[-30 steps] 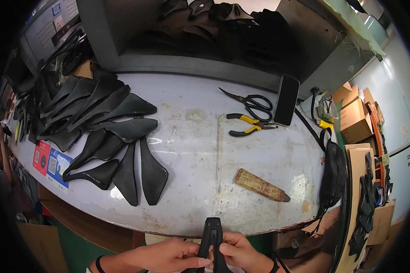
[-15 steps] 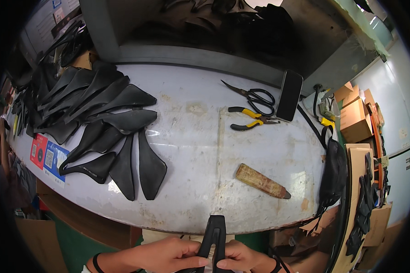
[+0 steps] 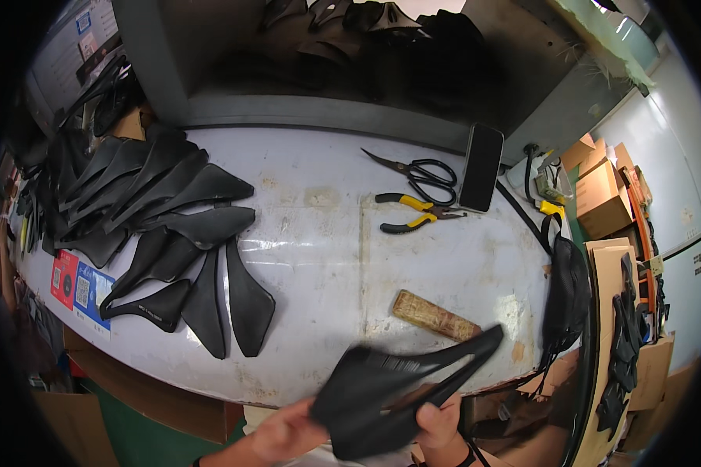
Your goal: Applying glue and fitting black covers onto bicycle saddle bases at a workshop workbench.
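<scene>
A black bicycle saddle (image 3: pixel 366 397) with a long slot down its middle is held over the table's front edge. Its wide rear end lies toward the left and its narrow nose points up to the right. My left hand (image 3: pixel 288 430) grips the wide end at its left corner, slightly smeared by motion. On the near side, my right hand (image 3: pixel 441 424) pinches the saddle's edge with the thumb on top. Just beyond the saddle lies a worn, tape-wrapped tool handle (image 3: pixel 432 314), its right tip hidden behind the saddle nose.
Several black saddles (image 3: pixel 156 187) are heaped at the left. Scissors (image 3: pixel 424 177), yellow-black pliers (image 3: pixel 417 212) and a phone (image 3: pixel 481 167) lie at the back right. A black pouch (image 3: pixel 566 288) hangs at the right edge. A grey shelf (image 3: pixel 327 113) stands behind; cardboard boxes (image 3: pixel 604 198) stand right.
Both hands have raised the saddle from the front edge and turned it from upright and edge-on to broadside, its nose now swung to the right. The view has shifted slightly.
</scene>
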Demonstrator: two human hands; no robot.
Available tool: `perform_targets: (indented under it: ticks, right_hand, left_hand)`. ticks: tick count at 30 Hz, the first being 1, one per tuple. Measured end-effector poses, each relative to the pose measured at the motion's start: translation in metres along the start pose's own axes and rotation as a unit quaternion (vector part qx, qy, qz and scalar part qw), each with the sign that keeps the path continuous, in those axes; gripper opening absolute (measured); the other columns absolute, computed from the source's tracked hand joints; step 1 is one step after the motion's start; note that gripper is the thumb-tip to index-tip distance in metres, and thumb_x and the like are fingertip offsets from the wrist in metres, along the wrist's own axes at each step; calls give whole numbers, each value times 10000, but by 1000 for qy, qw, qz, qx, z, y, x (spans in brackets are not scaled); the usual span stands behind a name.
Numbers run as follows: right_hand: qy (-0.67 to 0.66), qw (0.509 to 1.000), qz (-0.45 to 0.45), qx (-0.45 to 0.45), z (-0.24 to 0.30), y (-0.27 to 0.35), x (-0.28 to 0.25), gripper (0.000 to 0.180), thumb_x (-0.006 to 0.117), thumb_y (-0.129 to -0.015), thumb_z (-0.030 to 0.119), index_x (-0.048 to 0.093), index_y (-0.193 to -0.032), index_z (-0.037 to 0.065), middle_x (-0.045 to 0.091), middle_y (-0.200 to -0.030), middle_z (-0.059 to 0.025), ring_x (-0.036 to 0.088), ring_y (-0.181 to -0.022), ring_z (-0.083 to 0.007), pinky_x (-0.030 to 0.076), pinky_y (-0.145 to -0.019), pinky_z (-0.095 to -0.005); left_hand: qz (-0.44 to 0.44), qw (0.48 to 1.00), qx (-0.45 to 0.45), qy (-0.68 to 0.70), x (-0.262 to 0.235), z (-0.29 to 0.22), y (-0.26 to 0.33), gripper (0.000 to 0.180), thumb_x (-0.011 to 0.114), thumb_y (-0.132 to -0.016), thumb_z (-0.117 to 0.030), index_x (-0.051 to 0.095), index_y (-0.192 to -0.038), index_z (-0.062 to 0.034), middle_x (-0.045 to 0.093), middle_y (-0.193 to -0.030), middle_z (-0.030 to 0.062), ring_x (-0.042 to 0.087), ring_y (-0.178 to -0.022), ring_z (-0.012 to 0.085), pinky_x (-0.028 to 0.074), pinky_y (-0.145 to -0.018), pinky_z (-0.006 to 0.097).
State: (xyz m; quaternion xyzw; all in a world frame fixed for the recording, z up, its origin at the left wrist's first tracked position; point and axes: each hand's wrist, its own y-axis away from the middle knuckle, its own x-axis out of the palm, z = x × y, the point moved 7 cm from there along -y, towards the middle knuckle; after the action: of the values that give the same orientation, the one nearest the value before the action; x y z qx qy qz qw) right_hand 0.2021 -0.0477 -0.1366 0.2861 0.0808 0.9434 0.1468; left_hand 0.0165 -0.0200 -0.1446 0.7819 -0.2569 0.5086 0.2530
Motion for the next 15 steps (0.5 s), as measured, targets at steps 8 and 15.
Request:
perform_targets:
  ticks: [8,15]
  right_hand:
    - [506,838,194,62,-7,6,0,204,723,-923,140,726,-1020,-39,743,-990,-121,700,-982,-188,558,-859,-326]
    - [448,864,136,-182,17,-17,55,287,607,-1040,189,574,-1267,16,716,-836,-100,688,-745,-152,538,-691,-283]
  left_hand:
    - [-207,955,161,-135,-15,-49,-16,498,568,-1062,-185,423,-1509,-20,640,-1309,123,650,-1140,199,525,-1010,366]
    - [-128,851,-46,-508,-2,-47,-6,428,687,-989,-219,603,-1361,-25,721,-1057,73,675,-952,126,526,-856,262]
